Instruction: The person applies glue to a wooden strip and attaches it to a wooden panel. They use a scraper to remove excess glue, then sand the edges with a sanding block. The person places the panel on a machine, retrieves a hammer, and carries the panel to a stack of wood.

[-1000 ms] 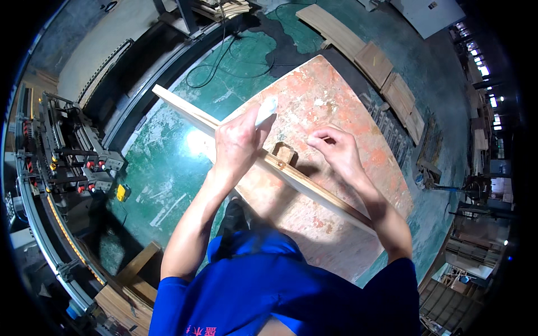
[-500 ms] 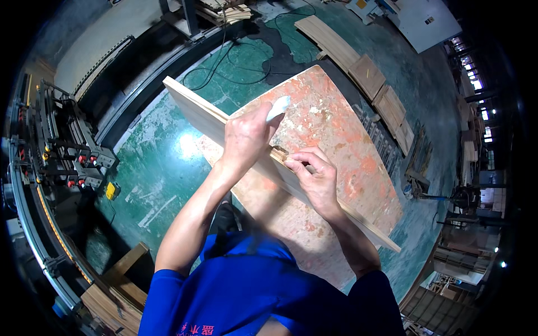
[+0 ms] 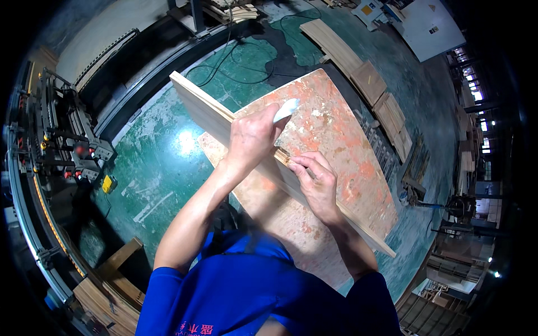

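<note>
A long wooden board (image 3: 202,109) stands on its narrow edge across the worktable (image 3: 336,129), whose top is mottled orange and cream. My left hand (image 3: 251,139) is closed over the board's upper edge around a white tube-like object (image 3: 287,110), whose rounded end sticks out past the thumb; its exact kind is hidden. Just to the right, a rough, brownish notched spot (image 3: 282,155) shows on that upper edge. Beside this spot, my right hand (image 3: 318,185) pinches thumb and fingers together against the edge; whatever is between the fingertips is too small to make out.
Stacks of wooden panels (image 3: 367,81) lie beyond the table on the right. Machinery with rails and red knobs (image 3: 84,151) runs along the left, with a yellow box (image 3: 109,183) near it. Dark cables (image 3: 216,67) trail over the green floor (image 3: 151,173).
The view has shifted slightly. Both hands stay at nearly the same places on the board, with the white object still in my left hand and my right fingertips still pinched.
</note>
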Demonstrator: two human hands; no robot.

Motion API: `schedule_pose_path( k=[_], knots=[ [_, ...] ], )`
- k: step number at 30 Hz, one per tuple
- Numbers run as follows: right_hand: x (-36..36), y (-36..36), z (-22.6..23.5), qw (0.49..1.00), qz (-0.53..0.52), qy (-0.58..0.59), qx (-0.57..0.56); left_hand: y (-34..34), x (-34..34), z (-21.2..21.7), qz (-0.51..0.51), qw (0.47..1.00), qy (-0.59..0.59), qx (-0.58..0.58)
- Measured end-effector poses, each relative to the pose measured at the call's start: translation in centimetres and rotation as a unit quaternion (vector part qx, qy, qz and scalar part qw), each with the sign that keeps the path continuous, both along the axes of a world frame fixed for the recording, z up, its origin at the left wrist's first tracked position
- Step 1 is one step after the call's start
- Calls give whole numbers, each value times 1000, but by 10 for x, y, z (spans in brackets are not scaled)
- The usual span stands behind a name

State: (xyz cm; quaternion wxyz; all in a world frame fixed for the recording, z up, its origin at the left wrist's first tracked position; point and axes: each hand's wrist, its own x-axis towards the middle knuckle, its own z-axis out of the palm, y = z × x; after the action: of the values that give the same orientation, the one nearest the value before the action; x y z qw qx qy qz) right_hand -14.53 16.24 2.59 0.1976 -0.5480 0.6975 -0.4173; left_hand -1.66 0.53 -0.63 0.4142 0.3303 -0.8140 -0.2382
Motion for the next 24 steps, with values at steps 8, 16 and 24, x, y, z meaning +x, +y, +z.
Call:
schedule_pose_path(
  k=[8, 16, 24],
  knots=[
    [0, -1, -1, 999, 10, 20, -23, 0, 1, 2, -2, 1000, -6, 5],
    [-3, -2, -5, 1000, 11, 16, -13, -1, -1, 0, 1, 1000, 3, -1],
    [-1, -3, -7, 1000, 15, 14, -23, 1, -1, 3, 0, 1000, 4, 2]
  ],
)
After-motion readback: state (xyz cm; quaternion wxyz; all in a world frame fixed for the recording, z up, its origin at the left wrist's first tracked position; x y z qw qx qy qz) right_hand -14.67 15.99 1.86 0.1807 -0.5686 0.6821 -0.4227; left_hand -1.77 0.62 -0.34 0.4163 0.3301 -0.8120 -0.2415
